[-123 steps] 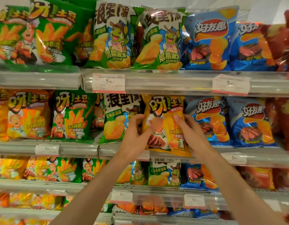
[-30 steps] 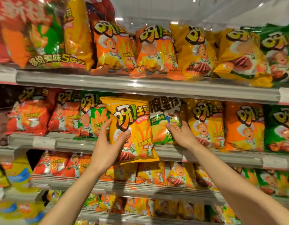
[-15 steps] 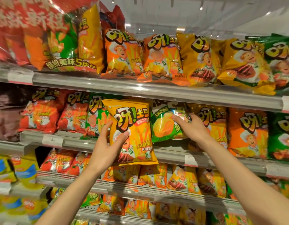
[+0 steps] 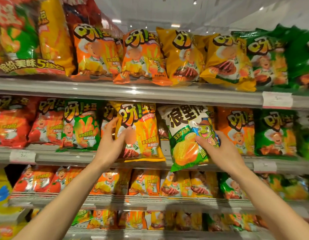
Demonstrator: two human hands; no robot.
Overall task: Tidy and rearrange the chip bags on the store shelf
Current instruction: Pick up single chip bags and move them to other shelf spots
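A yellow chip bag (image 4: 141, 130) stands on the middle shelf (image 4: 63, 157) near its front edge. My left hand (image 4: 112, 144) grips the bag's left side, fingers behind it and thumb on the front. To its right, a white and green chip bag (image 4: 185, 135) with a frog cartoon hangs out past the shelf edge. My right hand (image 4: 218, 149) holds this bag at its lower right, thumb pressed on the front. Both bags are upright and tilted slightly.
The middle shelf holds red (image 4: 11, 125), green (image 4: 81, 125), orange (image 4: 237, 130) and dark green (image 4: 275, 132) bags around the two held ones. The upper shelf (image 4: 150, 94) carries larger orange, yellow and green bags. Lower shelves (image 4: 133, 201) hold several small bags. Price tags (image 4: 276, 100) hang on the rails.
My right hand has pulled the white and green bag out from behind, forward and to the right. My left hand has pushed the yellow bag back onto the shelf. The view tilted up.
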